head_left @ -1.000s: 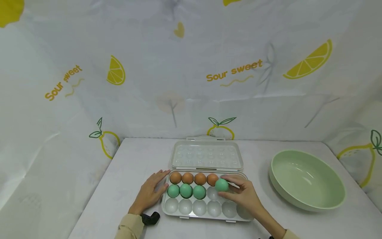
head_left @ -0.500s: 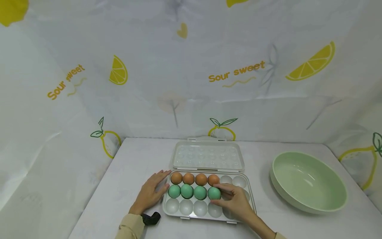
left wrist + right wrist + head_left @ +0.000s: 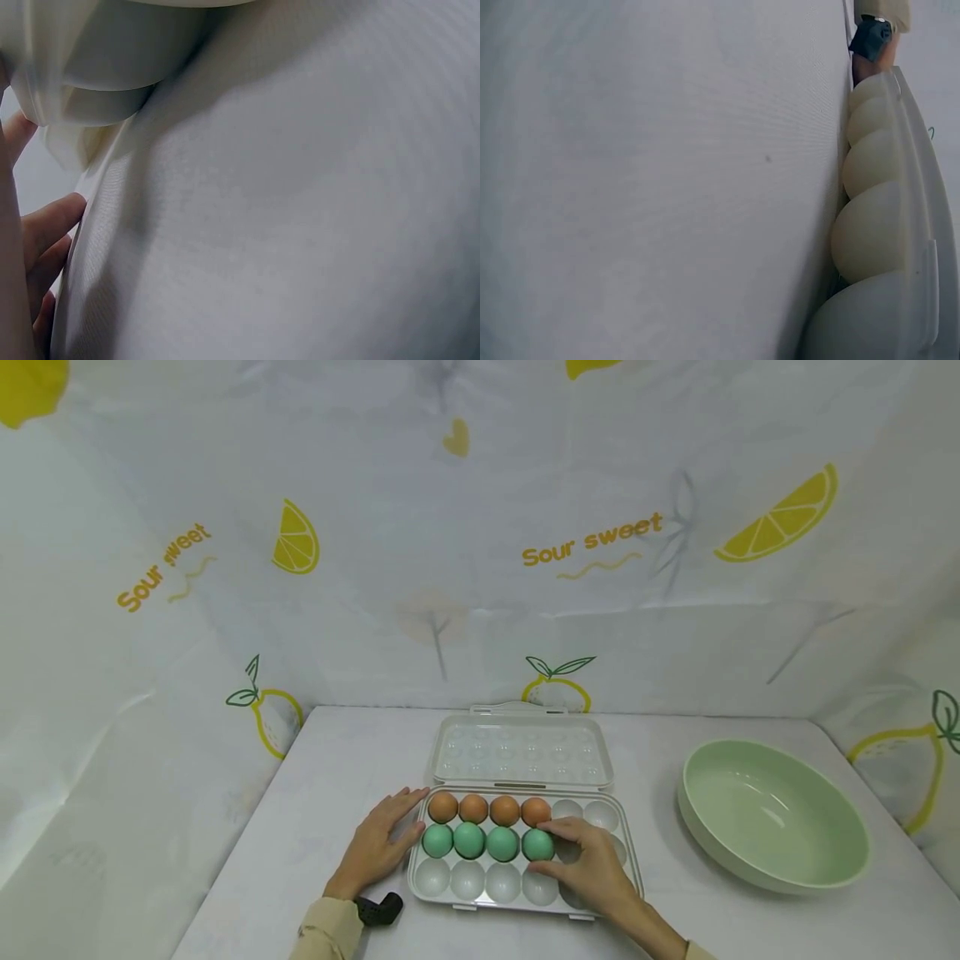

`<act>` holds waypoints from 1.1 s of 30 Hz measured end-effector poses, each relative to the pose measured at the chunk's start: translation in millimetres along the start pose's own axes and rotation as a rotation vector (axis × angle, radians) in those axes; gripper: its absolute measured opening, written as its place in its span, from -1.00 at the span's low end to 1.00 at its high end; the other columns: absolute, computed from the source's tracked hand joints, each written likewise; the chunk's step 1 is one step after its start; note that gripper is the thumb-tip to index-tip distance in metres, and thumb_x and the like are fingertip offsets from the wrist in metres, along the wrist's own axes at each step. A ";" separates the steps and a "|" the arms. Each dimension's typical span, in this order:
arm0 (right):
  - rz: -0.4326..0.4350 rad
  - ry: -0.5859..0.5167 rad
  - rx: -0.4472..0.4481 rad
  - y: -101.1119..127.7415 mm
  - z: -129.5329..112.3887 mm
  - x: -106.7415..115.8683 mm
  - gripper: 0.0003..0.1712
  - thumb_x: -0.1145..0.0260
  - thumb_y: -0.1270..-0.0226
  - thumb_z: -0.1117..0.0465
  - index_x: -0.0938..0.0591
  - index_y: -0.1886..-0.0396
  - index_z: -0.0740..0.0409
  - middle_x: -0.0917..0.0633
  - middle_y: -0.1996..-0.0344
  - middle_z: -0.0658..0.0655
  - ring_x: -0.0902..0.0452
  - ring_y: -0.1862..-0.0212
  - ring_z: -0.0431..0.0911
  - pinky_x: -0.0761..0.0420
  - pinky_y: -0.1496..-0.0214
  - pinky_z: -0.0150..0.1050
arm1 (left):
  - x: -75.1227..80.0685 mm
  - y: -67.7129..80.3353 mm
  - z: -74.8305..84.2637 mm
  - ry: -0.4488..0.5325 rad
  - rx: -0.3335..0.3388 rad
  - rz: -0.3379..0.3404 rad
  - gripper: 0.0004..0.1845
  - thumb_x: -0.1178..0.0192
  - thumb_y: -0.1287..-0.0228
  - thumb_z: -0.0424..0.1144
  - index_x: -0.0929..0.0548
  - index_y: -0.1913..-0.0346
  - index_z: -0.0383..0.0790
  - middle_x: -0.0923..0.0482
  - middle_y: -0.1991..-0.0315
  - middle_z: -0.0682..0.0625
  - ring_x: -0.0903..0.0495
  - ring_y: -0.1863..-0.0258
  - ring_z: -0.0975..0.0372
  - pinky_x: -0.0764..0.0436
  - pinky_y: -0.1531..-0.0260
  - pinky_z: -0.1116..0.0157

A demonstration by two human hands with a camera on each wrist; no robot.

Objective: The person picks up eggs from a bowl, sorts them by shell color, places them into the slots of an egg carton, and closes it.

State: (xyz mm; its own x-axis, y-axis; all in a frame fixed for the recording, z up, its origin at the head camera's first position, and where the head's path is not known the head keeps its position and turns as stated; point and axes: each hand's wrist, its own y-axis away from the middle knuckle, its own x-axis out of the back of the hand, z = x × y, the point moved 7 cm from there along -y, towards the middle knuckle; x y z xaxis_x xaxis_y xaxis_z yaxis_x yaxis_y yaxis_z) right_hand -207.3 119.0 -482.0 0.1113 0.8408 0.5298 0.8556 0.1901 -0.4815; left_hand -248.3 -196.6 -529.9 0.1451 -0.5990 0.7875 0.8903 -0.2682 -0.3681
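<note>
A white egg tray [image 3: 503, 883] lies on the table with its clear lid [image 3: 522, 749] folded back behind it. Brown eggs [image 3: 504, 811] fill part of the far row, and green eggs [image 3: 468, 840] stand in the middle row. My right hand [image 3: 592, 865] pinches the rightmost green egg [image 3: 537, 845] between thumb and fingers, down in its cup. At the tray's left end my left hand [image 3: 378, 841] lies with straight fingers, thumb and fingertips right at the rim. The left wrist view shows some of its fingers [image 3: 54, 223] beside the tray's underside [image 3: 116, 64].
A large pale green bowl [image 3: 774, 815] stands on the right side of the table. In the near row, bare cups [image 3: 432, 877] face the front edge. Behind the table hangs a white cloth [image 3: 420, 527] printed with lemons.
My right hand has brought the green egg left and toward the near side, down into the cup beside the other green ones. My left hand has stayed in place.
</note>
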 end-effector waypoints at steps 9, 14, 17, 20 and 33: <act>-0.064 -0.013 -0.041 -4.3 1.2 16.1 -0.29 -0.74 0.16 0.10 -0.76 -0.06 0.27 -0.73 0.17 0.05 -0.64 0.13 -0.18 -0.75 0.09 -0.35 | -0.1 0.7 -0.9 -0.016 -0.012 0.018 -0.45 -0.27 -0.40 -0.02 -0.50 -0.44 0.18 -0.59 -0.36 0.10 -0.50 -0.43 0.01 -0.39 -0.53 -0.06; 0.014 -0.081 -0.052 -19.6 20.9 52.4 -0.36 -0.64 -0.01 0.30 -0.70 -0.17 0.29 -0.70 0.12 0.21 -0.60 0.00 -0.36 -0.72 -0.06 -0.45 | -0.3 -0.2 -1.2 -0.006 -0.005 0.014 -0.45 -0.25 -0.41 -0.02 -0.49 -0.44 0.20 -0.59 -0.36 0.09 -0.49 -0.44 -0.01 -0.38 -0.53 -0.07; 0.047 -0.081 -0.134 -25.0 40.4 71.9 -0.36 -0.58 -0.12 0.33 -0.64 -0.25 0.29 -0.65 0.02 0.27 -0.47 -0.07 -0.55 -0.63 -0.11 -0.60 | -0.3 -0.2 -0.5 0.000 -0.003 0.008 -0.45 -0.25 -0.42 -0.02 -0.49 -0.44 0.20 -0.59 -0.36 0.08 -0.49 -0.43 -0.02 -0.38 -0.53 -0.09; -0.021 -0.091 -0.261 -24.2 61.0 81.0 -0.34 -0.46 -0.32 0.27 -0.51 -0.40 0.29 -0.56 -0.17 0.36 -0.48 -0.21 -0.38 -0.69 -0.22 -0.40 | 0.1 0.1 -0.1 0.001 -0.005 0.008 -0.45 -0.25 -0.42 -0.02 -0.49 -0.44 0.19 -0.59 -0.36 0.08 -0.49 -0.43 -0.02 -0.38 -0.53 -0.09; -0.334 -0.505 -0.513 -15.9 106.9 67.4 -0.10 -0.21 -0.54 0.26 0.08 -0.63 0.41 -0.52 -0.30 0.38 -0.60 -0.05 -0.47 -0.65 -0.09 -0.52 | 0.0 -0.3 -1.3 0.027 0.026 -0.009 -0.46 -0.23 -0.43 0.02 -0.48 -0.45 0.21 -0.56 -0.39 0.09 -0.46 -0.46 0.01 -0.35 -0.55 -0.05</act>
State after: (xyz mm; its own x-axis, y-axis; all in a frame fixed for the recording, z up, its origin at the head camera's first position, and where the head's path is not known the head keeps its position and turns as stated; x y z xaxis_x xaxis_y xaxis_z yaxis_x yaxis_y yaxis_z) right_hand -267.4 226.8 -513.3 -0.3303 0.9320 0.1494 0.9430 0.3190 0.0946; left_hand -249.1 -197.5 -530.4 0.1259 -0.6171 0.7768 0.9025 -0.2538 -0.3478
